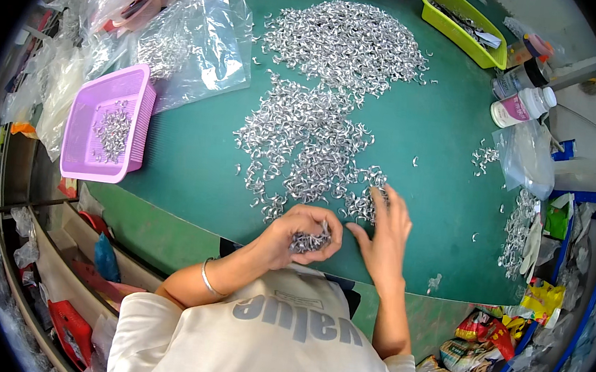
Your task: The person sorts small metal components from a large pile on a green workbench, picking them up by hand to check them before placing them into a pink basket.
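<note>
Small curved silver metal pieces [296, 122] lie in a loose spread over the green tabletop, and a larger heap [346, 41] of the same pieces sits behind it. Near the table's front edge, my left hand [301, 232] is cupped closed around a handful of metal pieces [311, 240]. To its right, my right hand [387, 236] is palm down, thumb held away from the fingers. Its fingertips touch a small cluster of pieces [361, 204] at the near right end of the spread. Whether any piece is under those fingertips is hidden.
A purple basket [79, 131] with some pieces stands at the left edge, beside clear plastic bags [214, 51]. At the back right are a yellow-green tray [460, 31] and a white bottle [521, 108]. More pieces [517, 233] lie along the right edge.
</note>
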The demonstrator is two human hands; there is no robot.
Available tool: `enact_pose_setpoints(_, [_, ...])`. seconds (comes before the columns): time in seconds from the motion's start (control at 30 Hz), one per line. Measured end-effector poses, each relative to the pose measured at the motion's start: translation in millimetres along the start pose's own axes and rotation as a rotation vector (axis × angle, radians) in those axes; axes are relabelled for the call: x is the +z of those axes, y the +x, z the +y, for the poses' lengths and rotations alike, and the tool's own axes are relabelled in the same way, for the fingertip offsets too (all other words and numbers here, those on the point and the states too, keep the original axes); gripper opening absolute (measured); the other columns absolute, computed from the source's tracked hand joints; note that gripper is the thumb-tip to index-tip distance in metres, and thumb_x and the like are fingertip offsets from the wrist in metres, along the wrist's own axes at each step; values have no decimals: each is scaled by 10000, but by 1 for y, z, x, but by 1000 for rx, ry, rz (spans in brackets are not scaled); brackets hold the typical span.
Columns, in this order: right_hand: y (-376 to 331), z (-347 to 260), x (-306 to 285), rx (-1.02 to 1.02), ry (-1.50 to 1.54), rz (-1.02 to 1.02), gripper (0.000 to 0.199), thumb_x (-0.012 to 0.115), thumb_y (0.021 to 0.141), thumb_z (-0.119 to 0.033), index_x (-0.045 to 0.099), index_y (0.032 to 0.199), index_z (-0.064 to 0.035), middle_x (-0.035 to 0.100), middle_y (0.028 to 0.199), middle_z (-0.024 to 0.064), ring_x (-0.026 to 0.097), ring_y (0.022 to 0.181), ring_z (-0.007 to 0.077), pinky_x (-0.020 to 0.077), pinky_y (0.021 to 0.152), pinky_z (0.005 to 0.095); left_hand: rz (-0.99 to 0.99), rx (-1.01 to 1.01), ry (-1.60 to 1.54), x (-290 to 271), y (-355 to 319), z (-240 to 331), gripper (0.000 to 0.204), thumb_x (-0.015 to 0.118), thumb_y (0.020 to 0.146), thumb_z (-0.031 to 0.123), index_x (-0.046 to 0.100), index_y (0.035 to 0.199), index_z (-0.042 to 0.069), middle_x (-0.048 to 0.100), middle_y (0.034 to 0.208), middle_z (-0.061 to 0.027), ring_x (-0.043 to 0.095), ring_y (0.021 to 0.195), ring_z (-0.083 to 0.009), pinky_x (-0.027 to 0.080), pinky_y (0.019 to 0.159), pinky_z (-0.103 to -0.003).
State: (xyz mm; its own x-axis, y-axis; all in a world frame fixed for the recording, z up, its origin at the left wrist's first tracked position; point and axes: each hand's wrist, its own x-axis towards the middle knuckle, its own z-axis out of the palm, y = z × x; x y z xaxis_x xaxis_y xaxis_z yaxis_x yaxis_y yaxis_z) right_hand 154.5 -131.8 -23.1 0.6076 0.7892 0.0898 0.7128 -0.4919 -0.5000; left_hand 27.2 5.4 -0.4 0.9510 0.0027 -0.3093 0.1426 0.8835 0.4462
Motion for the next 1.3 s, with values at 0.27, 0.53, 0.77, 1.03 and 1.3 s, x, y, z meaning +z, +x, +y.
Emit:
enact_pose_setpoints(0.27, [9,11,27,-164,203,158,229,662,661,-3,585,876,-23,538,978,95,498,907,279,419,739,346,195,-42,78,-6,6,-10,391,378,928,287,537,752,-23,460,583,-62,334,386,-61,217,309,-173])
enact_pose_setpoints(0.53, [56,54,-13,185,178,267,142,652,713,-87,604,828,-20,575,843,90,522,773,242,415,669,328,298,-14,69,-2,8,-8,235,463,896,168,576,916,-37,484,642,-39,347,429,-44,223,321,-160])
enact_pose_setpoints(0.77, [73,66,5,22,-174,376,92,612,739,-54,590,814,-5,579,794,100,519,737,270,391,711,342,288,-30,145,-2,11,-7,197,493,882,137,576,937,-33,484,655,-13,339,452,-29,220,337,-158])
enact_pose_setpoints(1.03, [22,-15,-24,267,1069,87,157,583,757,80,545,902,30,606,855,70,529,751,72,426,633,202,389,151,327,9,10,-7,182,579,818,95,588,969,-6,501,663,22,352,480,-6,253,388,-160])
enact_pose_setpoints(1.3, [-1,-39,-31,210,1168,55,226,601,735,101,516,936,44,599,872,93,534,749,102,443,665,224,347,487,807,24,9,-1,124,645,724,26,651,844,-3,560,666,-10,476,599,-50,387,538,-195])
